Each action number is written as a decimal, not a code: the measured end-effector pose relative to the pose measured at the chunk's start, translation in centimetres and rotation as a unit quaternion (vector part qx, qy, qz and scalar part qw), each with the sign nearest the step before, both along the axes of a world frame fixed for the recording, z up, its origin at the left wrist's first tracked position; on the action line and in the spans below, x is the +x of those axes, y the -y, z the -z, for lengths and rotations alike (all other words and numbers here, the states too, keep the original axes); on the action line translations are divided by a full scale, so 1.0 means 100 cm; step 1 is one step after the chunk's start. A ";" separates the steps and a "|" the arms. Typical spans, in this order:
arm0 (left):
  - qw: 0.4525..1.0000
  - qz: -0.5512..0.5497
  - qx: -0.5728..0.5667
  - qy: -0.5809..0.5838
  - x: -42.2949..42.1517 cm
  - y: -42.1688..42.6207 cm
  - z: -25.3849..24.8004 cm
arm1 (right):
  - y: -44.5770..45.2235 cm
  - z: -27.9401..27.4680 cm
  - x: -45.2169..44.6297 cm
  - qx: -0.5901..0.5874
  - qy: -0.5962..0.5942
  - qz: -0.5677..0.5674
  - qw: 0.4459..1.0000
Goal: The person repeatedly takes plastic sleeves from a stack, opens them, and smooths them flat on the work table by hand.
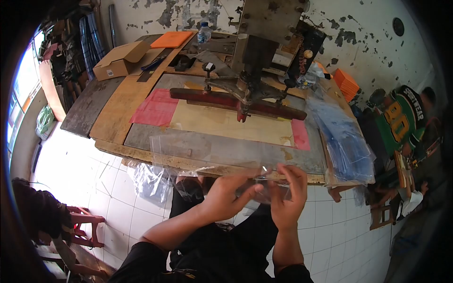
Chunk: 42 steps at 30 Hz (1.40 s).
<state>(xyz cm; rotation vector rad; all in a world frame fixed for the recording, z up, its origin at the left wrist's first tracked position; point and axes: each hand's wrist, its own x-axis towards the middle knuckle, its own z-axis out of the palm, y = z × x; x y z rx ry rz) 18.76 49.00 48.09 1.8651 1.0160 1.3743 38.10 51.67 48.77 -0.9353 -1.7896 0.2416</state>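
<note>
Close to the front edge of the worktable (207, 146), my left hand (229, 195) and my right hand (289, 195) are held in front of my body. Between them is a piece of clear plastic (265, 181), crumpled or folded, with bright glints on it. The fingers of my left hand pinch its left side, while the thumb and fingers of my right hand close on the other side. Its see-through outline is hard to follow. Beyond my hands stands a press with a red bar (212, 99) over a cream sheet (226, 125) with pink ends.
Clear plastic sheets (342, 141) are stacked at the table's right. More clear plastic (151, 181) hangs off the front left edge. A cardboard box (120, 61), orange sheets (172, 39) and a bottle (204, 35) stand behind. Another person (406, 118) is at the right.
</note>
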 end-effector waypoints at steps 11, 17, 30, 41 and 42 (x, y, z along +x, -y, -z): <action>0.991 -0.029 0.065 0.115 -0.064 0.024 -0.025 | -0.026 0.033 0.035 -0.252 -0.012 -0.277 0.927; 0.977 -0.098 0.091 0.168 -0.084 0.054 -0.038 | -0.007 0.108 -0.011 -0.410 -0.063 -0.514 0.751; 0.900 -0.363 0.233 -0.059 -0.177 0.089 -0.063 | -0.009 0.137 0.024 -0.543 -0.187 -0.494 0.653; 0.924 -0.258 0.022 0.283 -0.163 0.061 -0.042 | 0.002 0.072 0.070 -0.434 -0.207 -0.230 0.846; 0.910 -0.273 0.007 0.312 -0.155 0.055 -0.043 | 0.002 0.069 0.069 -0.423 -0.229 -0.203 0.853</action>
